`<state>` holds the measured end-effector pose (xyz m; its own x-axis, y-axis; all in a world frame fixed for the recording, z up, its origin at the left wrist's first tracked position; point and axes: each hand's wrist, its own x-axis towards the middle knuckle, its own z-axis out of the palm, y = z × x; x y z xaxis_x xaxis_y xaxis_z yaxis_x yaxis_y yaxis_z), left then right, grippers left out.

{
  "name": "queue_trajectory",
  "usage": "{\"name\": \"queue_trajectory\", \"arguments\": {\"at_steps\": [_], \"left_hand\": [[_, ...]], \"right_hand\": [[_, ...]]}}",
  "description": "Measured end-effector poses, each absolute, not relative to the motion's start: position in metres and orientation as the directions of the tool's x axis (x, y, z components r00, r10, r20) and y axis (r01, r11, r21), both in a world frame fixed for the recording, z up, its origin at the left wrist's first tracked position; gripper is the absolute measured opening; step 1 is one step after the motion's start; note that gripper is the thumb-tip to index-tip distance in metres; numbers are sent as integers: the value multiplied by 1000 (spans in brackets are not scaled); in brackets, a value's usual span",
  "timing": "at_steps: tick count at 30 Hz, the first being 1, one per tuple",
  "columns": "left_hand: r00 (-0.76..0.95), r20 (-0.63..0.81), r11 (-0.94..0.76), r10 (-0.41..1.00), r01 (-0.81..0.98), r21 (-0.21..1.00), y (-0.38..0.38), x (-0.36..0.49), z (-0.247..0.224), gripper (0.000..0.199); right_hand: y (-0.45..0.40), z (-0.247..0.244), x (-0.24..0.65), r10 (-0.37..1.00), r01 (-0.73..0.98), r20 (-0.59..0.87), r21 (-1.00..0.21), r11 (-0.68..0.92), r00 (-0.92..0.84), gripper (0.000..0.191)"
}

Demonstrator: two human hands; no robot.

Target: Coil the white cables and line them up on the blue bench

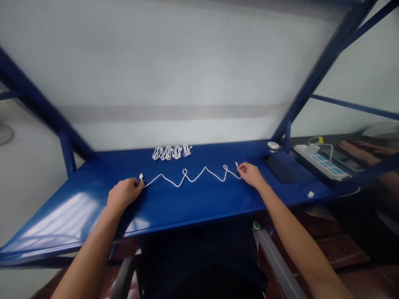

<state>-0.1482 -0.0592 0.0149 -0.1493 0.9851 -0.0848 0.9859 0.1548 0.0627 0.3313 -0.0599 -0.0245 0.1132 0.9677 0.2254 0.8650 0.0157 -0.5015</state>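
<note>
A white charging cable (193,180) lies in kinks and small loops across the blue table, stretched between my two hands. My left hand (126,192) is closed on its left end, where a larger white plug (141,177) sticks up past the fingers. At the other end, my right hand (250,173) pinches the cable beside a slim white connector (236,165). Behind the cable, several coiled white cables (168,153) lie in a row.
The blue table (199,203) backs onto a pale wall. On its right lie a dark phone (279,168), a round white object (273,145) and a small white piece (311,194). Farther right are a power strip (324,162) and another person's hands (358,151).
</note>
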Motion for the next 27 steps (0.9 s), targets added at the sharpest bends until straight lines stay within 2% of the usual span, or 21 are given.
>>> {"name": "queue_trajectory", "arguments": {"at_steps": [4, 13, 27], "left_hand": [[-229, -82, 235, 970, 969, 79, -60, -157, 15, 45], [-316, -66, 320, 946, 945, 72, -60, -168, 10, 44], [-244, -58, 249, 968, 963, 102, -61, -167, 10, 37]], "right_hand": [[-59, -28, 335, 966, 841, 232, -541, 32, 112, 14], [-58, -28, 340, 946, 911, 294, -412, -7, 140, 14], [-59, -27, 339, 948, 911, 289, -412, -5, 135, 13]]}}
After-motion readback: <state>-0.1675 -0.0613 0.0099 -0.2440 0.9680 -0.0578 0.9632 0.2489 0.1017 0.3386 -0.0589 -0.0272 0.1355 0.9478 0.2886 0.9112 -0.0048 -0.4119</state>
